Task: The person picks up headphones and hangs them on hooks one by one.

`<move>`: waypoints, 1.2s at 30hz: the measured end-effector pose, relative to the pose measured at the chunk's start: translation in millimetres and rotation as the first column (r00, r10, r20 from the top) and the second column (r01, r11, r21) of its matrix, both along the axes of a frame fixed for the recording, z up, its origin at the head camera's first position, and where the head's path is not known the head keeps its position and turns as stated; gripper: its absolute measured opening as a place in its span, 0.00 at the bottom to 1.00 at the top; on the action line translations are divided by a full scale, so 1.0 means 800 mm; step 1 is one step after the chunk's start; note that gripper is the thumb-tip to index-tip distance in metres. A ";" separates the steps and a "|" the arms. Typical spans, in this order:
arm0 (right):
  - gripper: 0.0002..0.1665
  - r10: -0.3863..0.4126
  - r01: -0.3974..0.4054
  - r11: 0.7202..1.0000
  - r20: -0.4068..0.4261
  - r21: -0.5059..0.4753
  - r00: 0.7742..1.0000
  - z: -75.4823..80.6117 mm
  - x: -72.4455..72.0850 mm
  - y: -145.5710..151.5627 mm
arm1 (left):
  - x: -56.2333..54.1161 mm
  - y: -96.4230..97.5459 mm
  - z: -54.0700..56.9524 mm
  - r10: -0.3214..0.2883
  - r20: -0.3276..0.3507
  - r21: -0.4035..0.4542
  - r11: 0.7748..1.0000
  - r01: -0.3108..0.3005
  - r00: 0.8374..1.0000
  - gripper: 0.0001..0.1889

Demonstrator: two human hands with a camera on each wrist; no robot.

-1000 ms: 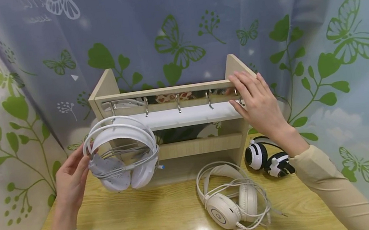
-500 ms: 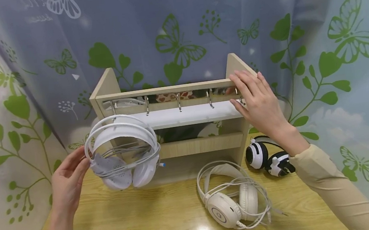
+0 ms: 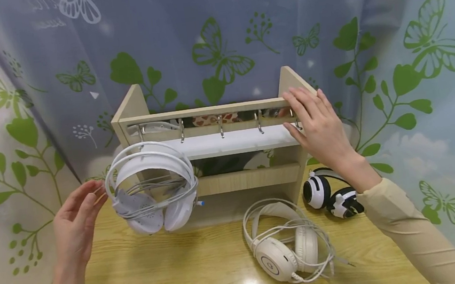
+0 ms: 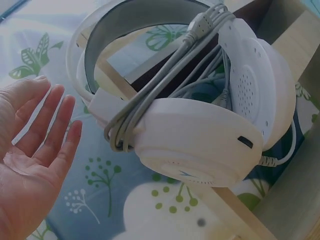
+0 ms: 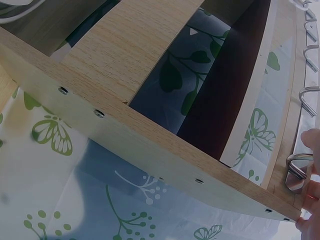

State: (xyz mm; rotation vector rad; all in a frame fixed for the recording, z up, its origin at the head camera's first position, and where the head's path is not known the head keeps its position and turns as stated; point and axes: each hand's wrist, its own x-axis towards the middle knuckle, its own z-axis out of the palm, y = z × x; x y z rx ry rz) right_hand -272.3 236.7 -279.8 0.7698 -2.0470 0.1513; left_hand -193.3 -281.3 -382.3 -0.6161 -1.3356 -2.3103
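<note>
A white over-ear headset [image 3: 178, 209] with its grey cable wound round it hangs from the leftmost hook at the left end of the wooden shelf rack [image 3: 253, 179]. Just left of its headband is my left hand [image 3: 76, 222], fingers loosely extended and holding nothing. In the left wrist view a gap shows between the fingers and the headset. My right hand [image 3: 315, 126] rests on the rack's top right corner, fingers over the upper rail and thumb below, near the rightmost hook [image 5: 300, 165].
A cream headset [image 3: 276, 259] with a loosely wrapped cable lies on the wooden table [image 3: 171, 272] before the rack. Behind it to the right lies a black-and-white headset [image 3: 316, 192], partly behind my right arm. Several metal hooks [image 3: 221, 126] line the rail. Patterned curtains surround the table.
My left hand has let go of the white headset's headband and moved left, away from it. The headset stays hanging. My right hand stays on the rack's corner.
</note>
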 end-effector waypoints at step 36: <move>0.42 -0.006 0.006 1.000 0.003 0.000 1.000 0.000 0.001 0.001 | 0.038 0.065 0.060 0.057 -0.040 -0.210 0.976 -0.065 0.998 0.16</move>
